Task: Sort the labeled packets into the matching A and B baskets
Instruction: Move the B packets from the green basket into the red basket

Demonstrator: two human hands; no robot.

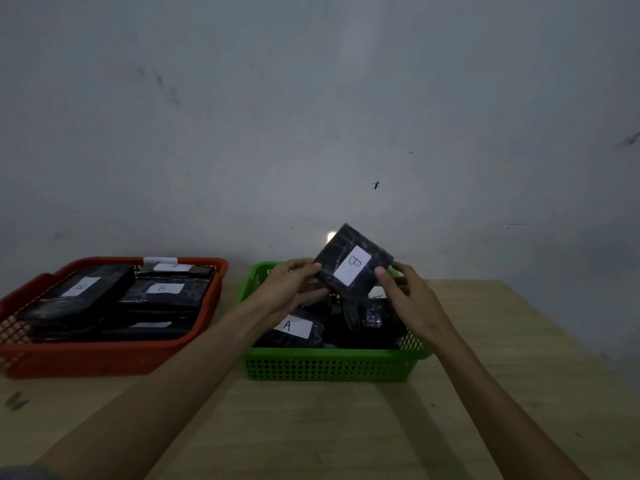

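Black plastic-wrapped packet with a white "B" label [354, 263] is raised, tilted, above the green mesh basket [329, 367], pinched at opposite edges by left hand [289, 287] and right hand [407, 299]. Red mesh basket holding B-labelled packets [114, 355] lies well left; left hand is nearer.

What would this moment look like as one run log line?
hands: left hand and right hand hold B packet | position: above green basket | red basket: holds B packets | step: unplaced
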